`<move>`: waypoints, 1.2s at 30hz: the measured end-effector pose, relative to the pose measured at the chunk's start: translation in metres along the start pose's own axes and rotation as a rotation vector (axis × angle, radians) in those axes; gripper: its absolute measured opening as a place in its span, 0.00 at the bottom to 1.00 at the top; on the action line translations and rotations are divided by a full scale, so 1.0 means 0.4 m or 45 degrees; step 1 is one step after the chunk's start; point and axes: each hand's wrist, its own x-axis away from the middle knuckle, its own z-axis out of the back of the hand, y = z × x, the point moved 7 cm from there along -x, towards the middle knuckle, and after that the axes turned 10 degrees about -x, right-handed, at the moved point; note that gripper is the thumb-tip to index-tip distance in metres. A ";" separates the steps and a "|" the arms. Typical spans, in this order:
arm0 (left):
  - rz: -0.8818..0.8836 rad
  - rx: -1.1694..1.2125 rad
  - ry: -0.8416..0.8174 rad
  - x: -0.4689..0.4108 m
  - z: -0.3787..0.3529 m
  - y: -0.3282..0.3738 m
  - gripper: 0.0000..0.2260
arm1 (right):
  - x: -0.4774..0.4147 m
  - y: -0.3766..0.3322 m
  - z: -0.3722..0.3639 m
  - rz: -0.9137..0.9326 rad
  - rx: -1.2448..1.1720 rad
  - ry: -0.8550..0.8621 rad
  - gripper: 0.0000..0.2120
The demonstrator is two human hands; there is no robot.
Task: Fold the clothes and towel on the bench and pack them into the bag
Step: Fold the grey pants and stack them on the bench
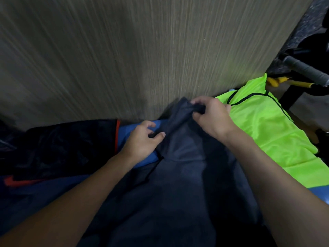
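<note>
Left grip (142,139) and right grip (211,116) each pinch the dark garment (178,175) along its far edge. Probably to spread it flat before folding.

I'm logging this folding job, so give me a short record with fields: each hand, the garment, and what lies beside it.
left hand: pinches an edge of the dark navy garment
right hand: grips a bunched fold of that garment
to its right: neon green vest, spread out
to its left: black fabric with orange trim
underneath: blue bench
</note>
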 end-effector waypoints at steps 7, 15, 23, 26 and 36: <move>-0.043 0.252 0.000 0.028 0.029 0.018 0.17 | 0.041 -0.007 0.028 -0.003 -0.810 -0.161 0.17; 0.073 0.582 -0.095 0.065 -0.006 0.018 0.15 | 0.099 -0.004 0.047 -0.046 -1.026 -0.214 0.15; 0.060 0.769 -0.020 0.099 0.029 0.050 0.15 | 0.113 -0.009 0.051 -0.079 -1.197 -0.246 0.10; -0.138 0.703 0.003 0.145 0.061 0.094 0.14 | 0.128 -0.005 0.074 -0.057 -1.180 -0.256 0.12; -1.039 -0.226 -0.110 0.372 -0.061 0.146 0.10 | 0.306 0.099 0.189 0.015 -0.399 -0.520 0.11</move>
